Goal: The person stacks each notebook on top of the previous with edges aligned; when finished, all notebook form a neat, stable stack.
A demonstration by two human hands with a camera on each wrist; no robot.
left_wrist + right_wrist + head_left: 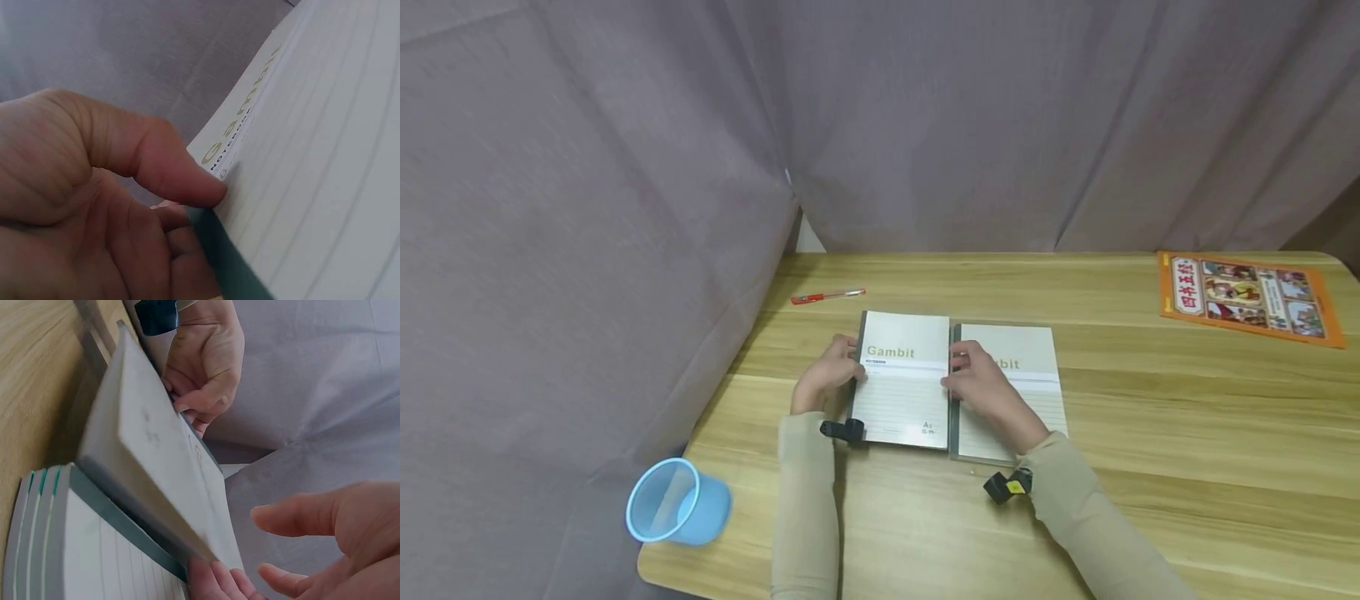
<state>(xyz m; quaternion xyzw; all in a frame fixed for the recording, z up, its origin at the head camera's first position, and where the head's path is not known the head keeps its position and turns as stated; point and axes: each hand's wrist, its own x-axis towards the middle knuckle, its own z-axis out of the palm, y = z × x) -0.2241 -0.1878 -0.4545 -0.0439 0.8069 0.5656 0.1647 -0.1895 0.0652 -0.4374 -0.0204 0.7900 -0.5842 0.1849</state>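
A white Gambit notebook (901,408) with a dark green spine is tilted above the table in the right wrist view. My left hand (827,379) pinches its spine edge, the thumb (181,172) on the cover and the fingers beneath. At the opposite edge is my right hand (992,392). Its thumb (294,515) and index finger stand apart, off the cover, while the other fingers (215,581) touch the edge from below. Under the right hand lies a stack of several similar notebooks (1026,340), close beside the held one.
A red pen (827,297) lies behind the notebooks at the left. The blue bin (707,508) stands at the table's front left corner. An orange illustrated book (1251,300) lies at the far right. Grey curtains (955,125) hang along the back and left of the wooden table (1150,442).
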